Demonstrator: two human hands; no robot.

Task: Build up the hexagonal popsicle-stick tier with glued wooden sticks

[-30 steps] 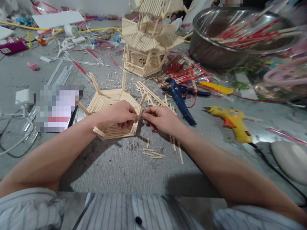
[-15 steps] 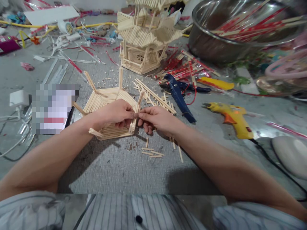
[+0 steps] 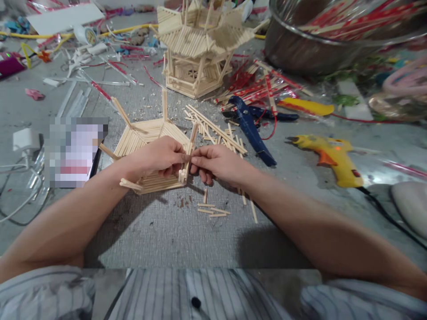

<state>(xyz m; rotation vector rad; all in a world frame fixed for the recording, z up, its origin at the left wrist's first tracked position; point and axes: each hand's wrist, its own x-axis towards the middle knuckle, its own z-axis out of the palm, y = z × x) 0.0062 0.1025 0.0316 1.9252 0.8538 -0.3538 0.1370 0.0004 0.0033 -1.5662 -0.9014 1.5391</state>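
A hexagonal base of pale wooden sticks (image 3: 156,184) lies on the grey table, with stick posts rising from its corners. My left hand (image 3: 165,155) reaches over the base, thumb and fingers pinched together at its right side. From the right, my right hand (image 3: 213,162) meets it there, also closed in a pinch. The fingertips of both hands almost touch, beside the right-hand post (image 3: 193,135). Whatever small piece is between them is hidden by the fingers. Just below the fingertips, short stick ends (image 3: 182,175) stand at the base's front right corner.
Loose cut sticks (image 3: 216,129) and short pieces (image 3: 213,211) lie right of the base. Blue cutters (image 3: 253,135) and a yellow glue gun (image 3: 328,155) are farther right. Behind stand a stick pagoda (image 3: 196,58) and a metal bowl (image 3: 296,49). A phone (image 3: 80,151) lies left.
The view has shifted slightly, so the things on the right sit farther right and the pagoda a little higher. Both hands stay pinched together at the base's right edge, with barely any movement.
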